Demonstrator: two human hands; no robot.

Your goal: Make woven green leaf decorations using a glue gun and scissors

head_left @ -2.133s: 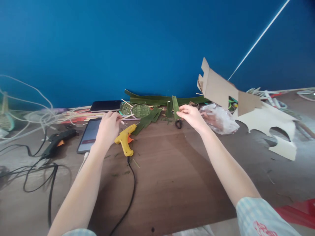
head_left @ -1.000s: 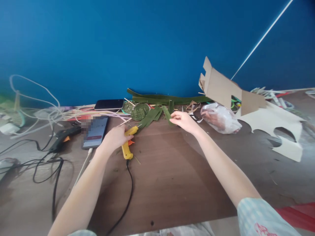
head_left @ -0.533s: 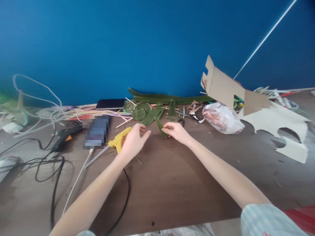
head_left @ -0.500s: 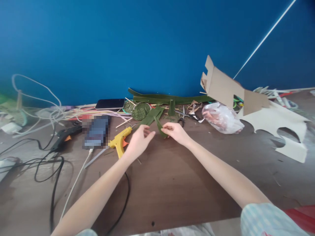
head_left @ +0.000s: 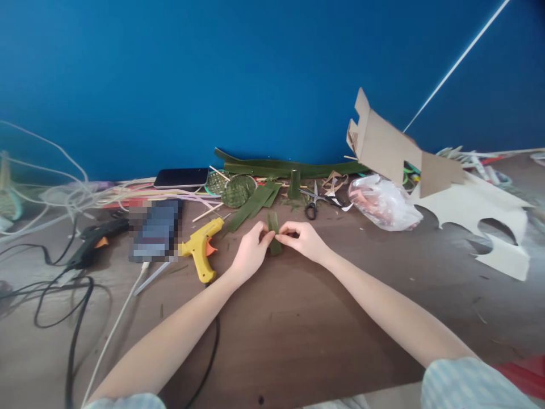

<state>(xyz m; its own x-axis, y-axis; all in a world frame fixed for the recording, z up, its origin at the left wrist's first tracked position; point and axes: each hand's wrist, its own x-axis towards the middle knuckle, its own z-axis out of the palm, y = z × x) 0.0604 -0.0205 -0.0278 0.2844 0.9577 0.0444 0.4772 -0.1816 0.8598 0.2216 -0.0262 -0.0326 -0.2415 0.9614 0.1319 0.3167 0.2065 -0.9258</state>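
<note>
Between my two hands a short strip of green leaf [head_left: 276,248] stands lengthwise just above the table. My left hand [head_left: 252,250] pinches its left edge with thumb and forefinger. Opposite, my right hand [head_left: 303,241] pinches the right edge, so the fingertips nearly meet across the strip. Cut green leaf pieces [head_left: 251,205] lie overlapping behind my left hand. A yellow glue gun [head_left: 200,250] rests on its side to the left, its nozzle pointing away. Scissors [head_left: 313,204] with black handles lie behind my right hand, by an upright rolled leaf piece [head_left: 294,185].
Long leaf strips [head_left: 293,168] run along the blue wall. At left are a dark phone [head_left: 157,230], a black glue gun [head_left: 96,241] and tangled cables. A plastic bag [head_left: 383,201] and cut cardboard [head_left: 389,145] stand at right. Leaf scraps dot the brown table [head_left: 298,329].
My left hand has moved right and closed on the leaf strip, which only my right hand held before. The strip has turned from slanting to nearly straight, and the view has shifted slightly.
</note>
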